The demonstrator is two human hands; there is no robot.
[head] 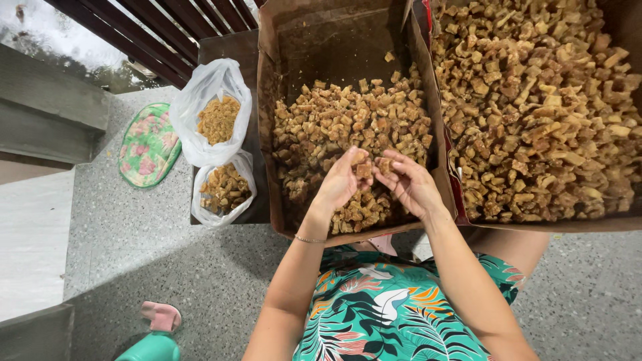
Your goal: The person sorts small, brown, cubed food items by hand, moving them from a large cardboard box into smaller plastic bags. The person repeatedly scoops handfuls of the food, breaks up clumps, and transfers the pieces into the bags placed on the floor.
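Head view cuts off much: the right-hand cardboard box [628, 224] runs past the top and right edges of the frame, the middle cardboard box [281, 80] loses its far end at the top, and the person's elbows fall below the bottom edge. Whether the two small brown chunks [364, 168] at the fingertips are one piece or two is hard to tell.

Near the centre, the left hand [341, 184] has its fingers curled, pinching a chunk against the thumb; the right hand [411, 184] meets it fingertip to fingertip, closed narrowly on the neighbouring chunk. Both hover just over the heap in the middle box.

That box is about half full of rough, golden-brown fried cubes [348, 120], its far floor bare and oil-stained. The right box is heaped with paler, larger, curled pieces [535, 107]. At left of centre, two thin white plastic bags stand open: the upper bag [210, 107] holds fine crumbly bits, the lower bag [224, 190] darker lumps.

At the left lies a flowered round cushion [148, 144] on the speckled floor [134, 247]; a pink slipper [160, 315] sits at lower left.
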